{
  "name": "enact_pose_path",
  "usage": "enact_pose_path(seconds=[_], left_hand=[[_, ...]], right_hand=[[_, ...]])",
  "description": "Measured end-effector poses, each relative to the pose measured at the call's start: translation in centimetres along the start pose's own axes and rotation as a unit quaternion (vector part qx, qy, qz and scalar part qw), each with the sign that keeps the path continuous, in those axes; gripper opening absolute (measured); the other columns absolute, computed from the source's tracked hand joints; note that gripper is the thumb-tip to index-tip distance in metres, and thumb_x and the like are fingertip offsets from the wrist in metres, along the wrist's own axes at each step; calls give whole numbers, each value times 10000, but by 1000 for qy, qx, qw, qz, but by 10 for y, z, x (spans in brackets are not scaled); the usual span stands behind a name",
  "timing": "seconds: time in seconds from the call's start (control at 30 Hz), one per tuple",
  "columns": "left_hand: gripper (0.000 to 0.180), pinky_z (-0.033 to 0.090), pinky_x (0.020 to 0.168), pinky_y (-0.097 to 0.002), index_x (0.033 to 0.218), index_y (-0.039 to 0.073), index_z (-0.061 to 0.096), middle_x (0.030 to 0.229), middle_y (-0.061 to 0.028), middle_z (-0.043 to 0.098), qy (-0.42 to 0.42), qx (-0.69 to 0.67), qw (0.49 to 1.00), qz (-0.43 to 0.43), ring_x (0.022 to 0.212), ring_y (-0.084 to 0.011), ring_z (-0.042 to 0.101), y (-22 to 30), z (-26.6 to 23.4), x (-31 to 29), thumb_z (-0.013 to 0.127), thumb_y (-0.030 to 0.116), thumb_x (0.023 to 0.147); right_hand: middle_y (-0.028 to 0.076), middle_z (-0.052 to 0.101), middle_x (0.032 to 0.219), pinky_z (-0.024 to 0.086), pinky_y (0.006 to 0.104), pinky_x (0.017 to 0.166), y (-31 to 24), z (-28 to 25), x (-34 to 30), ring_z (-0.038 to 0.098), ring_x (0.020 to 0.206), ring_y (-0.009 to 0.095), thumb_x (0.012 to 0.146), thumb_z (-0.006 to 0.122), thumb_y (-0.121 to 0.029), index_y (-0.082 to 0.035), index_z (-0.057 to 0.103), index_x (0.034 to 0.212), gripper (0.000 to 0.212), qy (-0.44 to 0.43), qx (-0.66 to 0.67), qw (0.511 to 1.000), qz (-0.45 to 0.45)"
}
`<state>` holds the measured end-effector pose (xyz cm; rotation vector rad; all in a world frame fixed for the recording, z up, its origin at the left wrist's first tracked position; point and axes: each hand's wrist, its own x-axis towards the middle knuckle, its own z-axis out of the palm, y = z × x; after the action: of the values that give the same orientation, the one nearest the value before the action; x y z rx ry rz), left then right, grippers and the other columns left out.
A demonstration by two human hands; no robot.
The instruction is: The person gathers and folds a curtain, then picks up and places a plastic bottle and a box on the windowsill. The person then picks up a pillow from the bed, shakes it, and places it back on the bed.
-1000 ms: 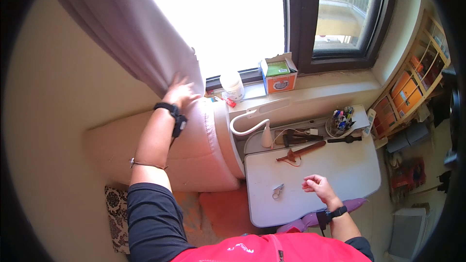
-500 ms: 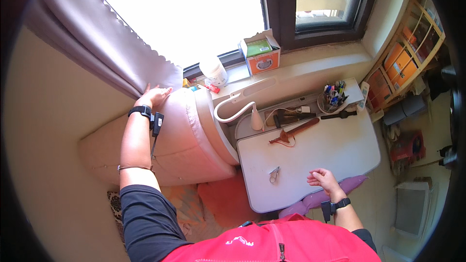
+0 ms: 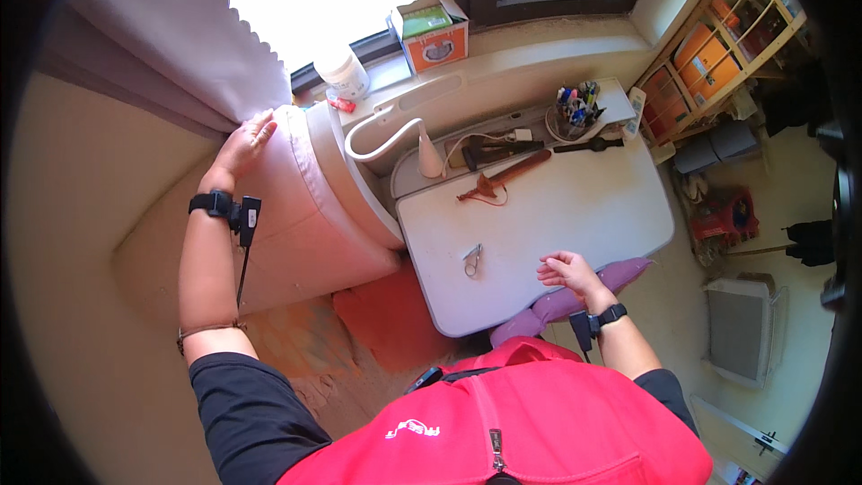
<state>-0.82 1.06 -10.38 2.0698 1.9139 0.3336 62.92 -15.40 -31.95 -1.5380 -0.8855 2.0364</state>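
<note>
My left hand (image 3: 247,145) lies along the upper edge of a pink padded headboard (image 3: 269,207), beside the hanging grey-mauve curtain (image 3: 229,54). Its fingers are stretched out and hold nothing I can see. Over the near edge of a white table (image 3: 575,198), my right hand (image 3: 570,274) hovers with loosely bent fingers apart and nothing in it. To its left on the tabletop lies what looks like a small pair of scissors (image 3: 472,260). Further back rests a brown sword-shaped object (image 3: 507,175) with a cord.
A white gooseneck lamp (image 3: 429,160) stands behind the table's left side. Pens fill a holder (image 3: 575,112) at the back right. On the windowsill are a white tub (image 3: 342,72) and an orange-white box (image 3: 438,45). A purple cushion (image 3: 557,305) lines the near edge; wooden shelving (image 3: 718,54) stands right.
The view has shifted, so the furniture sits higher and further left. My left hand stays at the headboard's top edge by the curtain; my right hand remains over the table's near edge.
</note>
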Motion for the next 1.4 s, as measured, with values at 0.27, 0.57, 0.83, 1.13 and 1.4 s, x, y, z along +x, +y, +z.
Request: enact_pose_path(seconds=[0.27, 0.57, 0.83, 1.13, 1.4], left_hand=[[410, 328, 1157, -421, 1332, 31, 571, 1437, -177, 501, 198, -20, 975, 96, 1398, -343, 390, 1, 63, -101, 624, 52, 926], [548, 317, 1158, -445, 1397, 93, 502, 1465, -189, 458, 206, 81, 972, -76, 1413, -362, 352, 78, 8, -214, 669, 234, 895], [599, 357, 1131, -440, 1390, 82, 496, 1454, -212, 460, 249, 136, 950, -134, 1372, -366, 409, 86, -12, -214, 692, 300, 868], [619, 463, 1006, -457, 1426, 164, 457, 1307, -219, 529, 431, 85, 898, 15, 1201, -413, 525, 65, -88, -94, 701, 143, 857], [689, 541, 767, -491, 1482, 385, 367, 1081, -249, 554, 401, 133, 906, 11, 889, -403, 630, 75, -145, -29, 679, 220, 890]], right_hand=[[160, 691, 1054, 578, 362, 801, 25, -2, 5, 695, 921, 235, 988, 587, -233, 2, 597, 1198, 315, -36, -45, 998, 26], [113, 701, 979, 574, 308, 752, -54, 48, 39, 685, 875, 182, 938, 633, -106, 19, 630, 1124, 224, -65, -160, 960, -222], [76, 690, 1024, 518, 257, 871, -207, 115, 48, 650, 946, 127, 932, 605, -35, 26, 619, 1147, 224, -53, -14, 871, -489], [166, 560, 1320, 409, 372, 1076, -337, 220, 43, 545, 1232, 250, 960, 525, -35, 22, 501, 1345, 390, 40, -18, 746, -665], [194, 232, 1582, 188, 454, 1189, -511, 312, 46, 267, 1452, 331, 1010, 507, -190, -28, 205, 1538, 629, 45, -27, 637, -769]])
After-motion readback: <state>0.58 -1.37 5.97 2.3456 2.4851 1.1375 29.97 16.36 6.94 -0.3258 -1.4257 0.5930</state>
